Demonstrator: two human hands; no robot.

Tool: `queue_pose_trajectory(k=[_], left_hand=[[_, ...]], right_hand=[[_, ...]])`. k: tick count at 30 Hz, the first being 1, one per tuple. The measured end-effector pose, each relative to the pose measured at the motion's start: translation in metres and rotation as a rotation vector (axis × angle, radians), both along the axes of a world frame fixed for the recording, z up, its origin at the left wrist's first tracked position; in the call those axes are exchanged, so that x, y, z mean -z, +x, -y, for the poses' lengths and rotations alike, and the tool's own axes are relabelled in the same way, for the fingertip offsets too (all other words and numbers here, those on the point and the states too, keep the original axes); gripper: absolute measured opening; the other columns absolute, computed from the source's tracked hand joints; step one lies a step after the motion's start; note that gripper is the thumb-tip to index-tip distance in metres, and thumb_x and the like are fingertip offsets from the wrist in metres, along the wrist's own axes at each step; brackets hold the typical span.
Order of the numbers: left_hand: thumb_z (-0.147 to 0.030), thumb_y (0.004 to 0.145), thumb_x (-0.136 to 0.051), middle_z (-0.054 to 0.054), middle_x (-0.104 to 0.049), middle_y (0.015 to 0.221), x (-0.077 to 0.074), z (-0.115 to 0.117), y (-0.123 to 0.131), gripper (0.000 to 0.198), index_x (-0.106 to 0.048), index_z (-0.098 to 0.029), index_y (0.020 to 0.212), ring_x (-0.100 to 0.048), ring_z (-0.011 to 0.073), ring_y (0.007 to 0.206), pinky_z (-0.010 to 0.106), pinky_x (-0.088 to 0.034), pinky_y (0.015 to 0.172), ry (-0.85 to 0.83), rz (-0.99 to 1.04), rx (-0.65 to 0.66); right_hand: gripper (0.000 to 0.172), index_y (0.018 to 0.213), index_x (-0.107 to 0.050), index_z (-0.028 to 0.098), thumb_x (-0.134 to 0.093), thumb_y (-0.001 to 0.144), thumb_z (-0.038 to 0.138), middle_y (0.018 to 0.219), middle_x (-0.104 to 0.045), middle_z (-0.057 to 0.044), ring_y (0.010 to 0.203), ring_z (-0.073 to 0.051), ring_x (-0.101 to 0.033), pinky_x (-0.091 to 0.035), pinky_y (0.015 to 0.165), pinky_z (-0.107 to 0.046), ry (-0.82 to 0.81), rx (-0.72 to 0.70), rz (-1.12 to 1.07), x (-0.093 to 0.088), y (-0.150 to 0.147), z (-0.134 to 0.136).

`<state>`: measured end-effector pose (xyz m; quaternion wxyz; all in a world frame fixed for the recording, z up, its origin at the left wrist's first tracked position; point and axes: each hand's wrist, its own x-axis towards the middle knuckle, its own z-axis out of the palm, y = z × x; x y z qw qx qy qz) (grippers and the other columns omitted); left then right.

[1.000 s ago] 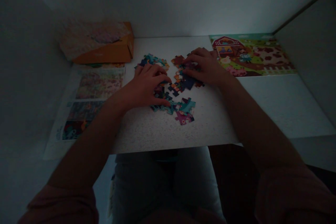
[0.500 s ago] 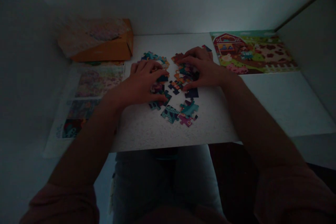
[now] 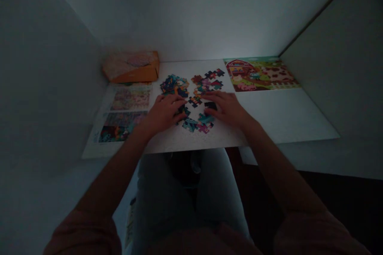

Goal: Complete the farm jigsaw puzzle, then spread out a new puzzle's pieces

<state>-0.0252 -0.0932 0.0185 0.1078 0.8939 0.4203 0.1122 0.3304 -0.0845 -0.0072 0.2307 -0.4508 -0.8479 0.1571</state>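
Observation:
On the white table, my left hand [image 3: 167, 112] rests over the left side of a cluster of jigsaw puzzle pieces [image 3: 175, 85], fingers spread, hiding some of them. My right hand [image 3: 226, 106] lies on the right side, thumb and fingers apart around a dark puzzle piece [image 3: 210, 105]. Between the hands is an orange and dark puzzle piece [image 3: 195, 101]. Nearer to me are a teal piece [image 3: 190, 124] and a pink piece [image 3: 204, 128]. Red and dark pieces [image 3: 214, 74] lie beyond my right hand. Neither hand visibly lifts a piece.
An orange box [image 3: 134, 72] with crinkled clear plastic stands at the back left. In front of it lies a printed picture sheet [image 3: 131, 101]. A farm picture [image 3: 260, 75] lies at the back right. Walls bound the table [image 3: 284, 115] behind and to the right.
The view has shifted, so the table looks smaller. My right hand has drawn back toward me, uncovering the red and dark pieces at the far right. My left hand has also moved nearer.

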Motion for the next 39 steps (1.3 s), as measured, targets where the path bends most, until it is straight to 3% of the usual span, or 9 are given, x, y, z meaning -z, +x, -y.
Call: queue_pose_trajectory(k=[2,4,7,10,17,24,30,36,39], left_hand=[[-0.058,0.122,-0.070,0.014,-0.072,0.187,0.010,0.032,0.009,0.059,-0.076,-0.043,0.178,-0.066,0.0492,0.174,0.076,-0.058,0.138,-0.022,-0.013,-0.014],[-0.062,0.120,-0.071,0.013,-0.068,0.193,0.019,0.057,0.016,0.074,-0.063,-0.048,0.193,-0.058,0.0524,0.182,0.082,-0.055,0.141,-0.024,-0.034,-0.058],[-0.063,0.118,-0.074,0.010,-0.064,0.197,0.024,0.074,0.022,0.085,-0.053,-0.052,0.200,-0.053,0.0527,0.187,0.084,-0.051,0.147,-0.021,-0.082,-0.085],[-0.069,0.118,-0.072,0.012,-0.060,0.200,0.019,0.075,0.023,0.085,-0.057,-0.048,0.199,-0.052,0.0523,0.188,0.082,-0.050,0.148,-0.028,-0.089,-0.103],[-0.064,0.112,-0.081,0.012,-0.069,0.192,0.012,0.077,0.028,0.080,-0.068,-0.054,0.189,-0.054,0.0563,0.185,0.089,-0.052,0.141,0.005,-0.083,-0.178],[-0.066,0.108,-0.083,0.015,-0.078,0.179,0.020,0.073,0.023,0.080,-0.072,-0.050,0.186,-0.066,0.0585,0.173,0.087,-0.059,0.137,0.049,0.004,-0.092],[-0.075,0.109,-0.078,0.016,-0.068,0.193,0.023,0.072,0.025,0.092,-0.061,-0.044,0.194,-0.061,0.0520,0.181,0.079,-0.057,0.142,0.047,0.034,-0.114],[-0.067,0.125,-0.063,0.026,-0.052,0.204,0.022,0.079,0.028,0.082,-0.056,-0.022,0.194,-0.050,0.0442,0.191,0.075,-0.043,0.152,0.049,0.044,-0.127],[-0.065,0.126,-0.062,0.024,-0.046,0.208,0.023,0.079,0.029,0.081,-0.056,-0.021,0.194,-0.045,0.0405,0.194,0.070,-0.038,0.156,0.020,-0.002,-0.156]], right_hand=[[0.058,0.177,-0.079,0.064,-0.072,0.120,0.073,0.187,-0.073,0.002,0.176,-0.049,-0.067,-0.056,0.141,-0.084,-0.037,0.024,0.080,0.013,0.002,0.031],[0.059,0.179,-0.074,0.070,-0.070,0.120,0.072,0.187,-0.072,0.008,0.180,-0.047,-0.063,-0.051,0.145,-0.087,-0.028,0.077,0.110,0.023,0.005,0.051],[0.060,0.179,-0.077,0.065,-0.070,0.120,0.072,0.188,-0.072,0.006,0.180,-0.047,-0.063,-0.051,0.146,-0.086,0.010,0.138,0.120,0.027,0.008,0.061],[0.060,0.176,-0.083,0.055,-0.073,0.118,0.070,0.190,-0.071,-0.001,0.177,-0.049,-0.067,-0.054,0.143,-0.085,0.031,0.185,0.110,0.025,0.006,0.060],[0.059,0.171,-0.086,0.057,-0.076,0.115,0.072,0.186,-0.074,-0.005,0.174,-0.056,-0.066,-0.053,0.138,-0.092,0.059,0.319,0.111,0.029,-0.003,0.055],[0.061,0.166,-0.089,0.047,-0.079,0.113,0.075,0.185,-0.076,-0.011,0.172,-0.060,-0.064,-0.053,0.135,-0.093,0.057,0.306,0.055,0.033,-0.002,0.048],[0.062,0.167,-0.088,0.045,-0.076,0.114,0.074,0.186,-0.074,-0.013,0.175,-0.059,-0.062,-0.049,0.138,-0.093,0.028,0.302,0.052,0.030,-0.003,0.048],[0.060,0.172,-0.084,0.044,-0.063,0.124,0.074,0.185,-0.075,-0.012,0.177,-0.054,-0.060,-0.050,0.139,-0.087,0.012,0.290,0.068,0.024,-0.004,0.051],[0.056,0.172,-0.084,0.040,-0.059,0.129,0.066,0.190,-0.071,-0.011,0.178,-0.049,-0.060,-0.046,0.144,-0.080,-0.011,0.301,0.074,0.024,-0.005,0.051]])
